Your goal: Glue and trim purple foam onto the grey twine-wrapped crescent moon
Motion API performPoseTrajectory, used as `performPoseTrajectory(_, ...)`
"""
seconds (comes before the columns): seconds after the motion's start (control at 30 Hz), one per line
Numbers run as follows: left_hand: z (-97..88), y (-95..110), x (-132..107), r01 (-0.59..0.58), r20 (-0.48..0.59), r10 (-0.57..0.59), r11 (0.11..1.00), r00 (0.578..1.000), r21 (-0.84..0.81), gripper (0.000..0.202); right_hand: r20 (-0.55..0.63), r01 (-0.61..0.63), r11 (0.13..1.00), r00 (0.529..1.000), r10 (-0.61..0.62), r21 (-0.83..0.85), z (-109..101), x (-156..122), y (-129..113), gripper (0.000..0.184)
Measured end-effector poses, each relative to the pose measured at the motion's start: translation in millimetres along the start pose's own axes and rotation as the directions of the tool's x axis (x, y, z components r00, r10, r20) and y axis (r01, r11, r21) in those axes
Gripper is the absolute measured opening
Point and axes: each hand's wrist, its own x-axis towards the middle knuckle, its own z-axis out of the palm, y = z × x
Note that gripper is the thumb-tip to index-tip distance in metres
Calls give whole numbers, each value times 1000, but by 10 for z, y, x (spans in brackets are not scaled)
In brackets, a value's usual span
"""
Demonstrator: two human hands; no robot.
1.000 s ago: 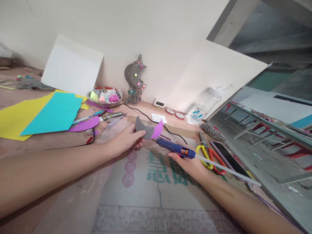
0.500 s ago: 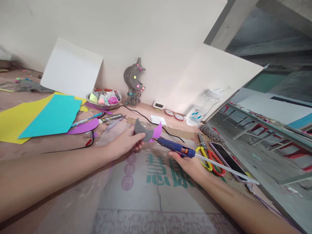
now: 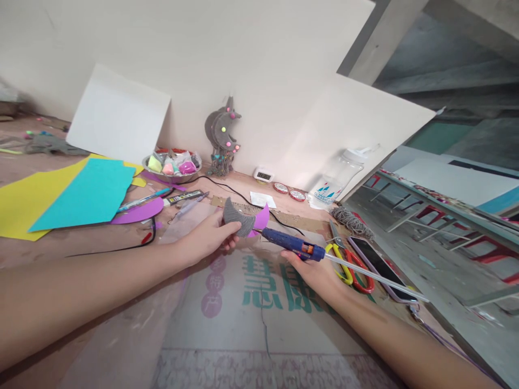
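My left hand (image 3: 208, 237) pinches a grey crescent-shaped piece (image 3: 238, 217) with a purple crescent (image 3: 261, 218) behind it, held just above the table. My right hand (image 3: 314, 273) is wrapped round a blue glue gun (image 3: 292, 244), whose nozzle points left at the edge of the purple crescent. A clear glue stick (image 3: 373, 277) juts out of the gun's back to the right. Both hands are over a printed plastic sheet (image 3: 259, 302).
Yellow and red scissors (image 3: 351, 265) and a phone (image 3: 379, 265) lie right of the gun. Teal (image 3: 87, 192) and yellow sheets, pens, a metal bowl of coloured bits (image 3: 172, 162), a finished moon ornament (image 3: 221, 132), a black cord and a plastic jar (image 3: 336, 175) sit behind.
The view has shifted slightly. The crescents and the glue gun have stayed together, with the gun's tip at the purple piece; the hands barely moved.
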Motion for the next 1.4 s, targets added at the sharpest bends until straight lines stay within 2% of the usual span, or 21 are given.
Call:
performPoseTrajectory(0.3,1,-10,13,7,-21,-7,1000,1000,-4,19,56,46,999,997,-47,8,7,-20,66,20)
performPoseTrajectory(0.53,-1,-5,6,19,-10,-19,1000,1000,5,19,14,-17,999,1000,16,29,1,-11,-2,20)
performPoseTrajectory(0.77,27,48,-27,45,-14,-45,999,999,8,23,-23,31,999,999,-32,-15,-17,3,18,21)
performPoseTrajectory(1.13,9,-2,-30,-27,40,24,997,999,73,19,-62,5,996,998,-11,-88,-42,27,62,28)
performPoseTrajectory(1.4,40,32,-46,-42,22,40,990,999,133,21,-82,21,998,996,-26,-64,-58,40,66,30)
